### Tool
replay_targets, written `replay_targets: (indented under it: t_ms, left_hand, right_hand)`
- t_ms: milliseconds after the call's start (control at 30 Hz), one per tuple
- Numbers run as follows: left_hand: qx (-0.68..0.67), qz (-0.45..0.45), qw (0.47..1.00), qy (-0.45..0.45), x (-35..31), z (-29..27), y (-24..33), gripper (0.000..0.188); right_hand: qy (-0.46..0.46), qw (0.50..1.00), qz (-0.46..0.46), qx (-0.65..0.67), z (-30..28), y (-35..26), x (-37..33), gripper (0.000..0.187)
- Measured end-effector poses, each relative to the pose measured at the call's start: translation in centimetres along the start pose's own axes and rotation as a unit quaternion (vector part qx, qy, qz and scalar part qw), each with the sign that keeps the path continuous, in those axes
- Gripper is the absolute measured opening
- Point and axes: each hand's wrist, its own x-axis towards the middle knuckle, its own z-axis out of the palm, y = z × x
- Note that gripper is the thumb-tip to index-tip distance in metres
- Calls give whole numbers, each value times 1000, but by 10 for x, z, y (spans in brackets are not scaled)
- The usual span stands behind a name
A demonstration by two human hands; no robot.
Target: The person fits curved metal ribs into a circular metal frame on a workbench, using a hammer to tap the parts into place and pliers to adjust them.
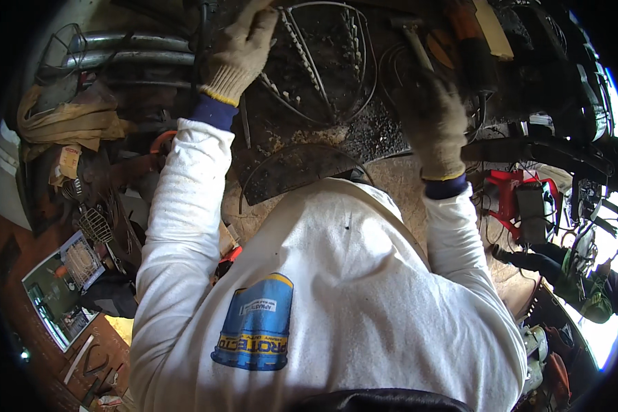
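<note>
A knitted, light-coloured work glove covers my left hand (242, 51) at the top, its fingers stretched out and apart beside a bent metal rod frame (373, 51). The frame lies on the dark work surface (268, 147), with straight bars inside its curve and small pale pieces along them. My right hand (441, 127), gloved too, is on the far right side of the surface, smeared and in shadow. Its fingers do not show clearly. A hammer (417, 45) has its handle running toward that hand; whether the hand grips it I cannot tell.
A dark-and-orange power tool (475, 51) and a wooden piece (494, 31) lie at the top right. Metal tubes (130, 58) and a brown cloth (69, 120) are at the left. A red stand (505, 196) is at the right, with a person (584, 288) beyond it.
</note>
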Motion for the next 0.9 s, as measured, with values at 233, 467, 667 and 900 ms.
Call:
replay_targets:
  t_ms: [233, 467, 667, 900]
  left_hand:
    - [274, 181, 942, -65, -42, -2, 63, 71]
    - [466, 210, 858, -51, -43, 4, 82, 91]
    - [392, 89, 901, -163, -47, 4, 91, 138]
    - [376, 123, 899, -187, -52, -4, 81, 129]
  right_hand:
    - [-85, 967, 43, -238, -14, 26, 23, 60]
    - [-175, 935, 136, -277, 2, 25, 47, 53]
    - [-262, 944, 127, -158, 6, 69, 69, 50]
    - [-172, 976, 115, -68, -31, 36, 46, 42]
